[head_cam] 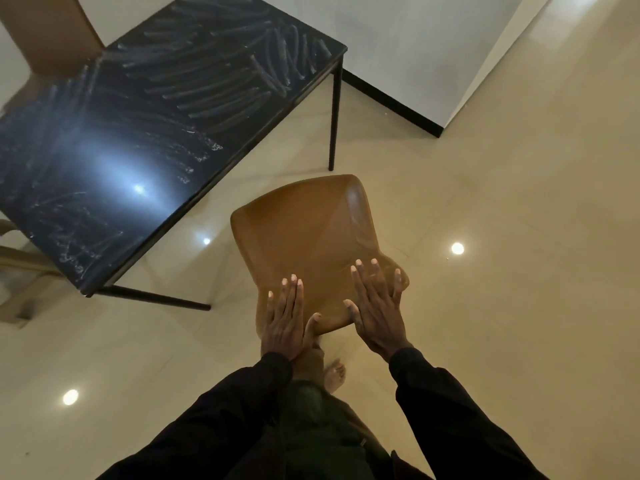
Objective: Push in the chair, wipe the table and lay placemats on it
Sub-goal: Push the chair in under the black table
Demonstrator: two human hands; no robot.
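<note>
Glossy cream floor tiles [519, 306] are reflecting round ceiling lights across the room, and a white wall with a dark skirting is standing at the far right. Near the middle, the fingers [292, 289] of the left hand [285, 320] are lying flat and spread on the top of the brown chair [304, 233] back, thumb hooking over its near edge, not closing round anything. The fingers of the right hand [377, 306] are likewise lying outstretched on the right part of the backrest, the outer finger curling over its side edge; both palms are pressing against the chair rather than gripping it. Black sleeves [450, 410] are running back from the wrists toward the near edge, and a bare foot [335, 375] is showing on the floor between them. The chair is standing on the floor just beside the near right corner of the dark surface [145, 133], apart from it. That surface is showing pale dusty streaks and a bright glare. Another brown chair [52, 32] is sitting at its far left side.
</note>
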